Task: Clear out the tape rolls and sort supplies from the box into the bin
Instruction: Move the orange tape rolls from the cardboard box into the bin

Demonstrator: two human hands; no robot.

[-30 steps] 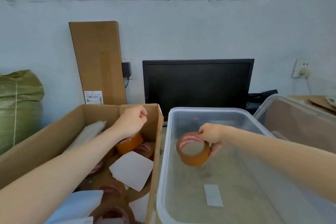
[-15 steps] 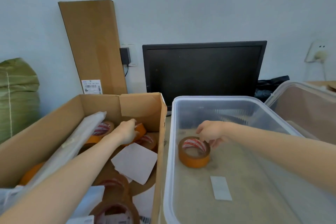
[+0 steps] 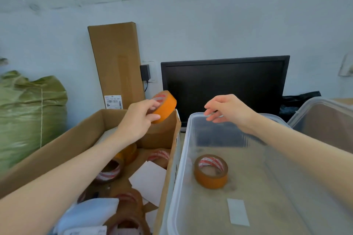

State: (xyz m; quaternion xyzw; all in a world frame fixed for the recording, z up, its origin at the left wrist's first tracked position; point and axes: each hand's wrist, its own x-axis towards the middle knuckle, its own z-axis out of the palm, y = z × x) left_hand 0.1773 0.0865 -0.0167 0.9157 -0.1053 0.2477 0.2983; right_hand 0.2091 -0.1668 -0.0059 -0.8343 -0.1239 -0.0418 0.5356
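- Head view, the only one: the left hand (image 3: pixel 138 118) is raised above the far right corner of the cardboard box (image 3: pixel 57 150), at about 11 o'clock from the middle of the picture. Its grip is clamped on an orange tape roll (image 3: pixel 164 106), fingers and thumb pinching the roll, which is tilted with its open core facing up and left.
- The right hand (image 3: pixel 228 109) hovers at about 1 o'clock, over the far rim of the clear plastic bin (image 3: pixel 183 158). Its grip is apart, fingers loosely spread and holding nothing, pointing toward the lifted roll but well short of touching it.
- A brown tape roll (image 3: pixel 211 170) already lies flat on the bin floor, toward its left side, with a small white label (image 3: pixel 237 212) at 5 o'clock from it.
- Inside the box, several more tape rolls (image 3: pixel 109 170) lie among white paper sheets (image 3: pixel 149 182) and a white padded packet (image 3: pixel 89 213) at the near end.
- Step in hand, as I judge it: carrying one roll out of the box toward the bin, perhaps passing it to the free hand.
- The next move calls for taking the roll rightward over the box wall and the bin rim, then lowering it onto bare floor beside the roll already there. Most of the box is not yet emptied.
- Behind stand a dark monitor (image 3: pixel 225 89), a tall flat carton (image 3: pixel 117 65) and a green woven sack (image 3: pixel 28 112).
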